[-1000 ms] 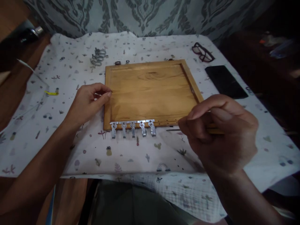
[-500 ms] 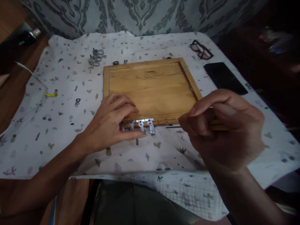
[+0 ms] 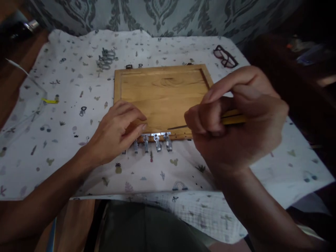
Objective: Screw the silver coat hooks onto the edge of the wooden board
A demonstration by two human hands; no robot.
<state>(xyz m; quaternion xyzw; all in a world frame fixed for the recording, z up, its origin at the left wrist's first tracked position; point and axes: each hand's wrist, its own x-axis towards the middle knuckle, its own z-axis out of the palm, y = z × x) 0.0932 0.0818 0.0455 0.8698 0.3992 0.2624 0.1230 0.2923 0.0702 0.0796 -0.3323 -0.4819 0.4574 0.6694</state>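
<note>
My right hand is closed around the yellow handle of a screwdriver. The thin dark shaft points left, its tip over the near edge of a shallow framed wooden panel. Along that edge sits a row of several silver metal latches, with small dark holes in the wood to their right. My left hand rests at the panel's near left corner, fingers bent and thumb close to the index finger, beside the latches. Nothing shows in it, and it partly covers the leftmost latches.
Several grey metal rings or clips lie beyond the panel's far left corner. Eyeglasses lie at the far right. A white cord with a yellow tag runs along the left. The patterned cloth hangs over the near edge.
My right hand has moved left and up with the screwdriver, bringing its tip over the panel's edge. My left thumb has drawn back from under the latches toward the fingers.
</note>
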